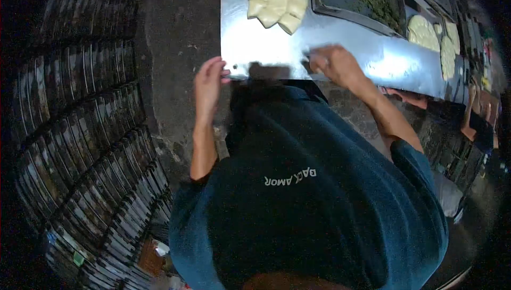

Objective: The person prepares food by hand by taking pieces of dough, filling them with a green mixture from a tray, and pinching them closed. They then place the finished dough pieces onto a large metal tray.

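My left hand (208, 79) is at the near left corner of a shiny metal table (340, 39), its fingers apart and touching or just beside the edge. Over the front part of the table, my right hand (336, 66) is curled and smeared by motion. A small dark shape shows at its fingertips, too blurred to name. Beyond both hands, pale yellow dough pieces (278, 0) lie pressed together near the back left of the tabletop.
A dark-rimmed tray (346, 15) with greenish bits sits at the back of the table. More flat dough (423, 33) lies to the right. Stacked dark metal trays (80, 130) fill the left side. Another person's arm (469, 122) shows at far right.
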The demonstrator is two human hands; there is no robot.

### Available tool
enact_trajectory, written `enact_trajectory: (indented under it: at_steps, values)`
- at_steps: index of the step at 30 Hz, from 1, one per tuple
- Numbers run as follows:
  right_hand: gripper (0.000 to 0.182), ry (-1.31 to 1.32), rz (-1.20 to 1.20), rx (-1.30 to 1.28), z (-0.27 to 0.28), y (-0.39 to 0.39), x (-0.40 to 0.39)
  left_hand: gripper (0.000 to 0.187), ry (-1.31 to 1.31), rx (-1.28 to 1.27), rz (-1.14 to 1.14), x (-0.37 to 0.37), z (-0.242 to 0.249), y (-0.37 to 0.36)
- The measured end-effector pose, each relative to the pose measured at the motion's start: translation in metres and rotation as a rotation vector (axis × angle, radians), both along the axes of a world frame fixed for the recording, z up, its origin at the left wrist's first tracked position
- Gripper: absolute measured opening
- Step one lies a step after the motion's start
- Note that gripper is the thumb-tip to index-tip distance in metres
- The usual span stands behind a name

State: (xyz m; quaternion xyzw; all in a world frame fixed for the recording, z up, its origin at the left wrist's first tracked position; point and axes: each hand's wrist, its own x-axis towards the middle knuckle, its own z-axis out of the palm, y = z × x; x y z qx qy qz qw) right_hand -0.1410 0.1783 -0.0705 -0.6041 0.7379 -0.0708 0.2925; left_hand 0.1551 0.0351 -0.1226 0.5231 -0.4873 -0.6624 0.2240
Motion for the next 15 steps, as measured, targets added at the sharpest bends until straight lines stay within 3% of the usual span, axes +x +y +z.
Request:
enact_trajectory:
  at_steps: [1,3,4,6,7,10,15]
  values:
    - [0.029,0.003,-0.005,0.012,0.010,-0.011,0.002,0.035,0.005,-0.004,0.073,0.019,-0.005,-0.004]
    - [0.041,-0.010,-0.159,-0.608,0.020,-0.035,0.010,0.034,0.008,-0.006,0.145,0.053,-0.020,-0.007]
    - [0.041,-0.009,-0.158,-0.604,-0.005,-0.037,0.012,0.033,-0.017,-0.029,0.210,0.068,-0.030,-0.006]
    - [0.050,0.548,0.017,-0.389,-0.082,-0.035,0.021,0.032,-0.049,-0.052,0.281,0.082,-0.033,0.002]
    - [0.057,0.374,-0.030,-0.346,-0.087,-0.041,0.023,0.030,-0.038,-0.003,0.312,0.082,-0.031,0.006]
    - [0.057,0.421,-0.008,-0.356,-0.093,-0.046,0.021,0.026,0.025,0.034,0.343,0.064,-0.030,0.014]
    - [0.057,0.200,-0.057,-0.357,-0.073,-0.040,0.021,0.028,0.023,-0.015,0.206,0.022,-0.040,0.014]
